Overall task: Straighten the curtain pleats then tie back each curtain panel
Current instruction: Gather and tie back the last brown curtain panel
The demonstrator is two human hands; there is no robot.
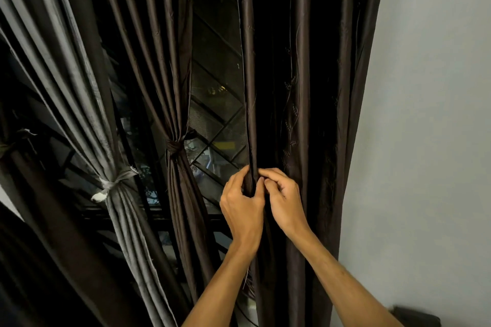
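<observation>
A dark brown curtain panel (305, 87) hangs loose at the right, next to the wall. My left hand (240, 199) grips its leading edge pleat (249, 114) at waist height. My right hand (281, 196) pinches the same pleat just beside the left, fingertips touching the fabric. To the left, a second brown panel (164, 61) is gathered and bound by a dark tie-back (174, 147). Further left, a grey panel (71, 74) is cinched with a pale tie (111, 184). Another dark panel at the far left edge is also tied (16, 141).
A window with a diagonal metal grille (218, 119) shows between the panels, dark outside. A pale wall (425, 114) runs along the right. A dark object (417, 314) sits at the bottom right corner.
</observation>
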